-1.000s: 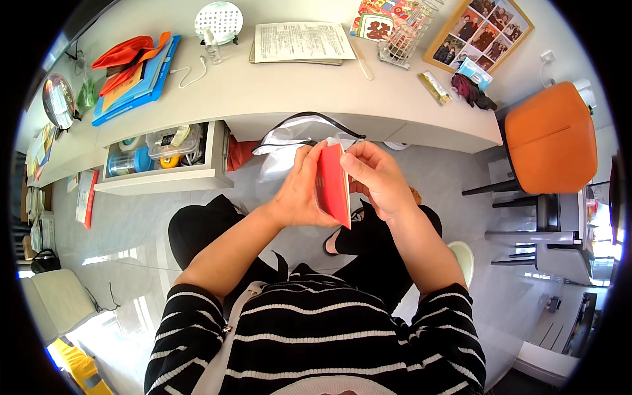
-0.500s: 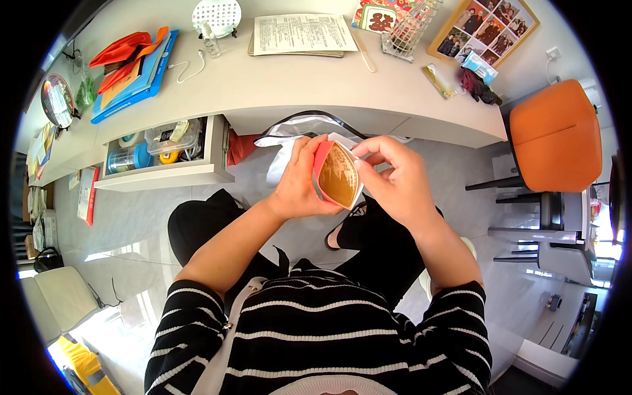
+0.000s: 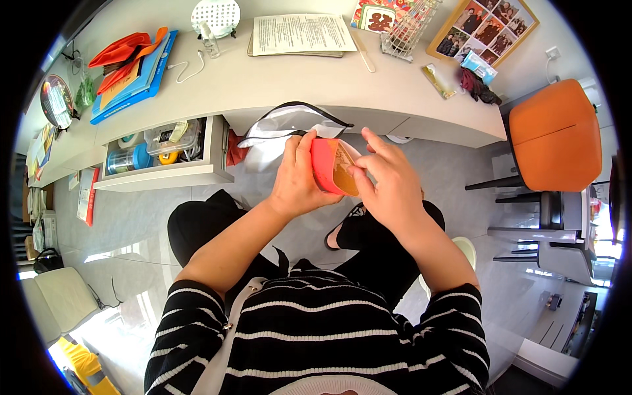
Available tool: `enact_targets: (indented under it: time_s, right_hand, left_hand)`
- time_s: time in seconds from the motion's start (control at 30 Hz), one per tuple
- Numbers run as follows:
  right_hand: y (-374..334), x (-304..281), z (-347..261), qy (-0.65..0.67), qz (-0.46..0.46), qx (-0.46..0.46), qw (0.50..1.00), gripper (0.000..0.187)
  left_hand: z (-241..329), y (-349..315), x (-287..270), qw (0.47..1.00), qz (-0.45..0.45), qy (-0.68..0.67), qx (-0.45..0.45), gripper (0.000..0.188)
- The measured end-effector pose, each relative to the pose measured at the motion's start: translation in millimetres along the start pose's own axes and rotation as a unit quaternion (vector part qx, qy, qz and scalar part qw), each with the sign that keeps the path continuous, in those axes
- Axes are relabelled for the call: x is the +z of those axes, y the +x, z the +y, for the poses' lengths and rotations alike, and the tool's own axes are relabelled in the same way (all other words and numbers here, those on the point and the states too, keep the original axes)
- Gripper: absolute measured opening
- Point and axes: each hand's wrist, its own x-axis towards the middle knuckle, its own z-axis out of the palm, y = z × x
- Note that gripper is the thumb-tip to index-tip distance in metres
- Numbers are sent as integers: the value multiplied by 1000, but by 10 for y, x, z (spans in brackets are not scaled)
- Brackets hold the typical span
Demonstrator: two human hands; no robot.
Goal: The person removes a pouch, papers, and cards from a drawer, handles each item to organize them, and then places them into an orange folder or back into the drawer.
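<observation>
In front of me, above my knees, I hold a red paper packet [image 3: 323,160] with its mouth facing up and a gold-brown inside. My left hand [image 3: 294,180] is wrapped round its left side, thumb beneath and fingers along the far side. At the mouth's right rim is my right hand [image 3: 390,187], one fingertip touching the edge and the index finger raised away from it. Just behind the packet, against the desk front, is a whitish see-through bag [image 3: 266,141] with black trim; my left hand and the packet partly cover it.
An open drawer [image 3: 164,178] with a blue-lidded jar and a plastic box juts out at left. The desk [image 3: 296,82] carries papers [image 3: 303,34], blue folders [image 3: 135,89], a wire basket [image 3: 409,33] and a photo frame [image 3: 486,29]. An orange chair [image 3: 556,135] stands at right.
The packet has turned so more of its red side shows and less of its inside. My right hand's index finger has lifted off the rim. The bag has shifted left and up.
</observation>
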Motion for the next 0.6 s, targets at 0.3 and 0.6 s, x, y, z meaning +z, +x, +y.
enact_targets:
  time_s: [0.3,0.6]
  right_hand:
    - [240,-325,411,231,-26,248,940,15]
    - [334,-352,698,296,2,350,889,21]
  left_hand:
    - [31,-46,63,992,-67,32,-98,110]
    - [35,-114,117,981,-88,97,-143,115]
